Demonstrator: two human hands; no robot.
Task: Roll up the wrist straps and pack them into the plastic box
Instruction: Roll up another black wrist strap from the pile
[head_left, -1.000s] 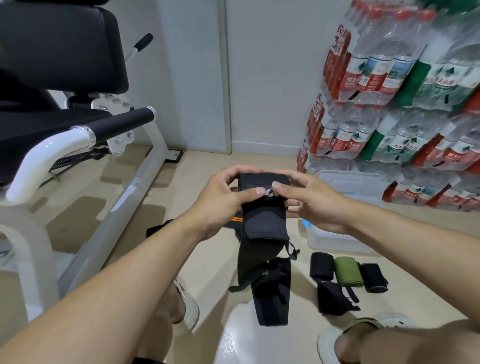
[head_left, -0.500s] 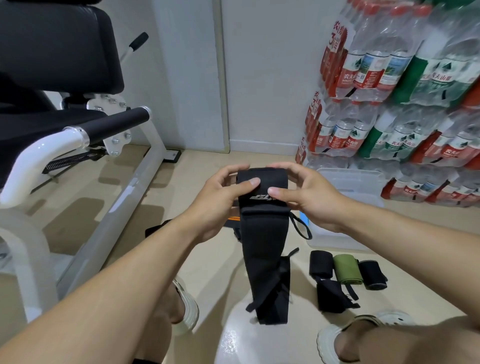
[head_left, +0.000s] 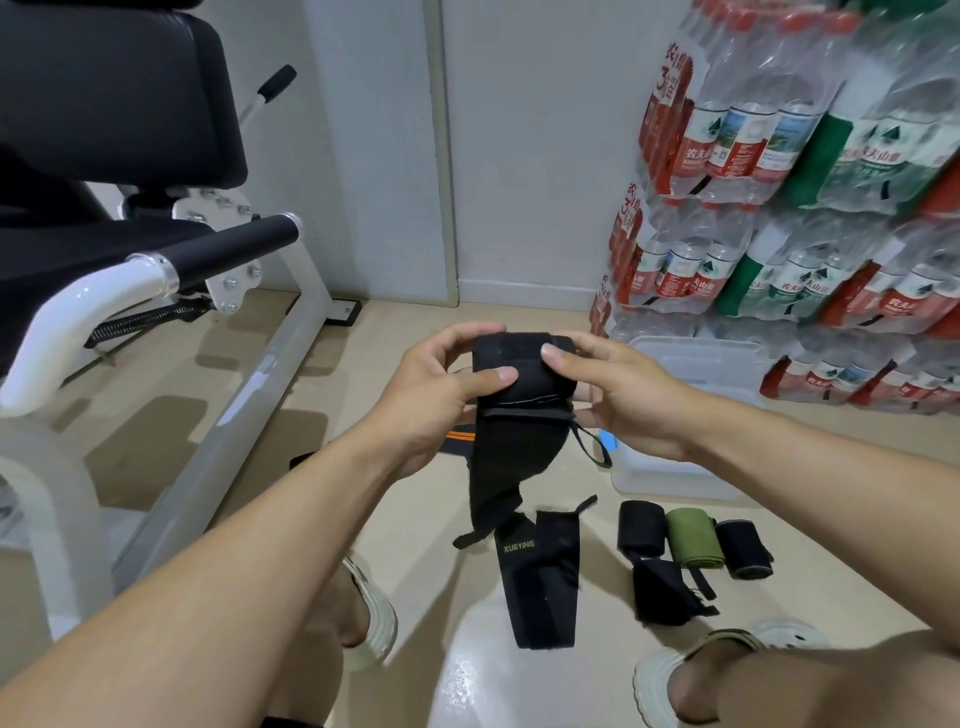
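My left hand (head_left: 426, 384) and my right hand (head_left: 618, 395) both grip a black wrist strap (head_left: 519, 395) at chest height; its top is wound into a roll and a short tail with a thumb loop hangs below. Another black strap marked XUEYING (head_left: 540, 582) lies flat on the floor under it. To the right on the floor lie a rolled black strap (head_left: 641, 532), a rolled green strap (head_left: 693, 543), another rolled black strap (head_left: 743, 551) and a loose black strap (head_left: 662, 592). The clear plastic box (head_left: 675, 473) stands behind my right hand, mostly hidden.
A white exercise machine frame (head_left: 218, 431) with a black pad fills the left. Shrink-wrapped packs of water bottles (head_left: 810, 208) are stacked at the right wall. An orange-striped strap (head_left: 460, 436) peeks out behind my left wrist. My sandalled feet (head_left: 727, 665) are at the bottom.
The strap in my hands has been wound further: the roll is thicker and the hanging tail is much shorter. The XUEYING strap on the floor is now uncovered.
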